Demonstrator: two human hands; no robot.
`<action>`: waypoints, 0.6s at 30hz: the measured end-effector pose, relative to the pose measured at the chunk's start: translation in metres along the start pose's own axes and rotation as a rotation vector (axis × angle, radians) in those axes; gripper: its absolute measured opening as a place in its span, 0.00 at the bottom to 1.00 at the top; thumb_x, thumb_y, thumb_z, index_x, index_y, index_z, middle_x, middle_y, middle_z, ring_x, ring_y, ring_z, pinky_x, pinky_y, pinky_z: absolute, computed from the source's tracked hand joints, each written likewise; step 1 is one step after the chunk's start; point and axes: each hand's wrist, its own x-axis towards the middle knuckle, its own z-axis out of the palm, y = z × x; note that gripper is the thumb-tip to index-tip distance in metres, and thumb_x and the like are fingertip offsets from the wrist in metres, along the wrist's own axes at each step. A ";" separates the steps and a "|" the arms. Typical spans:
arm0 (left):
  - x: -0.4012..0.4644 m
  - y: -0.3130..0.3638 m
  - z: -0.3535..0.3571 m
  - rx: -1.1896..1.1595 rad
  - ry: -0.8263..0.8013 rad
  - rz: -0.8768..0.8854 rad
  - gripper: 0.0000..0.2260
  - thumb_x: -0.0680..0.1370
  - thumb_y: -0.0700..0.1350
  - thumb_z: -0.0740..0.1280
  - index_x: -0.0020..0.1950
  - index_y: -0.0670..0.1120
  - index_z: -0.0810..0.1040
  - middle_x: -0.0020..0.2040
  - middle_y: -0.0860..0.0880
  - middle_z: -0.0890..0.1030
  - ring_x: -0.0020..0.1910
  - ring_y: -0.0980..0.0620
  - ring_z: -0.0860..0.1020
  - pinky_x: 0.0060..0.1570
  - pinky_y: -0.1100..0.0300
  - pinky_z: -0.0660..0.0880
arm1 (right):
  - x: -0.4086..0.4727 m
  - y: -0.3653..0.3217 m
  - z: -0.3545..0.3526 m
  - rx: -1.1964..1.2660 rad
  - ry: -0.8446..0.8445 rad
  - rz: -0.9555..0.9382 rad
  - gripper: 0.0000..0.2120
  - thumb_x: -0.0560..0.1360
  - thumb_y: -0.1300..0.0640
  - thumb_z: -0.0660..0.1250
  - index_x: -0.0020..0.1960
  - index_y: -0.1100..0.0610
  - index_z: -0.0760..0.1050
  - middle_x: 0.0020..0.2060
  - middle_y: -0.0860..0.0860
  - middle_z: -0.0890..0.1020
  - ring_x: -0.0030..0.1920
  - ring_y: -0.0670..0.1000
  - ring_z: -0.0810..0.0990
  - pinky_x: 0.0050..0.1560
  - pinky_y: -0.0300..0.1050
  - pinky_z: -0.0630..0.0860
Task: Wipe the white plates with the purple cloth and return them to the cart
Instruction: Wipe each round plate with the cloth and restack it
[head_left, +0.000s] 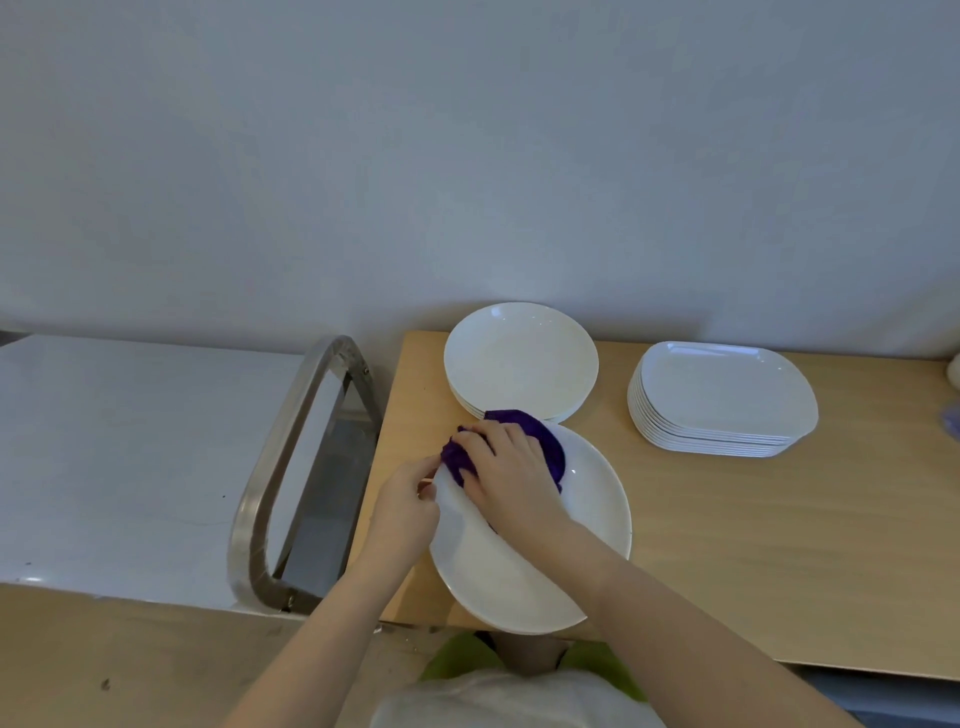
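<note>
While the right hand (506, 470) lies palm down with its fingers curled over the bunched purple cloth (540, 441), it presses that cloth against the far-left part of a round white plate (545, 551). The cloth is a crumpled wad whose longer stretch runs along the plate's far rim, from the knuckles on the left round to the right; part of it is hidden under the palm. The left hand (408, 501) pinches the plate's left rim between thumb and fingers, its forearm coming in from the lower left. The plate sits at the near edge of the wooden surface (753, 545), its near rim hanging slightly past that edge, and being round it has no long axis to speak of; whether it lies flat or is tipped up a little on the left I cannot tell.

Just beyond it, with the cloth overlapping the near rim, stands a stack of round white plates (519, 358). To the right, well apart from the hands, a taller stack of oblong white plates (722, 395) has its long axis running left to right along the surface. Left of the surface stands the cart (130, 457), its metal handle loop (301, 467) close to the surface's left edge.
</note>
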 end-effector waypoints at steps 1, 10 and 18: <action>0.000 -0.001 0.001 0.004 0.009 -0.009 0.18 0.78 0.36 0.63 0.68 0.47 0.73 0.60 0.50 0.77 0.56 0.55 0.74 0.45 0.70 0.69 | -0.001 -0.001 0.001 -0.016 -0.003 -0.043 0.15 0.78 0.55 0.62 0.64 0.54 0.73 0.62 0.52 0.76 0.61 0.56 0.73 0.59 0.51 0.71; 0.003 -0.004 0.006 0.125 0.055 -0.008 0.16 0.79 0.38 0.61 0.65 0.49 0.74 0.61 0.52 0.77 0.56 0.54 0.73 0.51 0.61 0.70 | 0.002 0.027 -0.014 -0.208 -0.022 0.099 0.16 0.78 0.58 0.60 0.65 0.50 0.67 0.63 0.50 0.71 0.59 0.56 0.69 0.53 0.50 0.69; 0.002 -0.005 0.010 0.125 0.084 -0.032 0.15 0.79 0.41 0.64 0.65 0.51 0.74 0.60 0.53 0.77 0.56 0.53 0.74 0.54 0.57 0.74 | -0.039 0.053 -0.023 -0.176 -0.058 0.115 0.15 0.80 0.53 0.56 0.66 0.47 0.70 0.64 0.46 0.72 0.61 0.53 0.69 0.58 0.48 0.67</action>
